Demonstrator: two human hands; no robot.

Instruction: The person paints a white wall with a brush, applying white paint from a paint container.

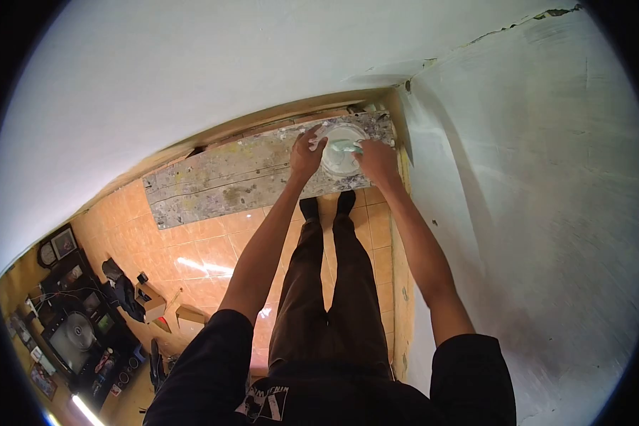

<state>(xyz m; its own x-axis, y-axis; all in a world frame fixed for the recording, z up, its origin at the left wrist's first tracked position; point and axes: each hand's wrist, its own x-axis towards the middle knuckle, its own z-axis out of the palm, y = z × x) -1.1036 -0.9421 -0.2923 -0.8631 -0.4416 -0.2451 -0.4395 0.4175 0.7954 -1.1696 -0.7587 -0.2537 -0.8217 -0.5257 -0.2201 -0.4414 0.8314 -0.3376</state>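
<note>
**Both hands working at a bucket on a spattered plank**

Black sleeves are framing our view at six o'clock, and our trousers (330,298) are running up to our feet on the orange tiled floor (206,255). We are reaching both arms toward twelve o'clock, where a white bucket (342,150) is sitting on a paint-spattered plank (227,177) pushed against the wall (532,177), likely so it stays within reach of the surface. Our left hand (307,153) is curling its fingers over the bucket's rim at nine o'clock, apparently steadying it. Our right hand (378,160) is closing around something pale at the rim's three o'clock side; we cannot tell what it is. A cluttered shelf (71,319) is sitting at eight o'clock.
</note>
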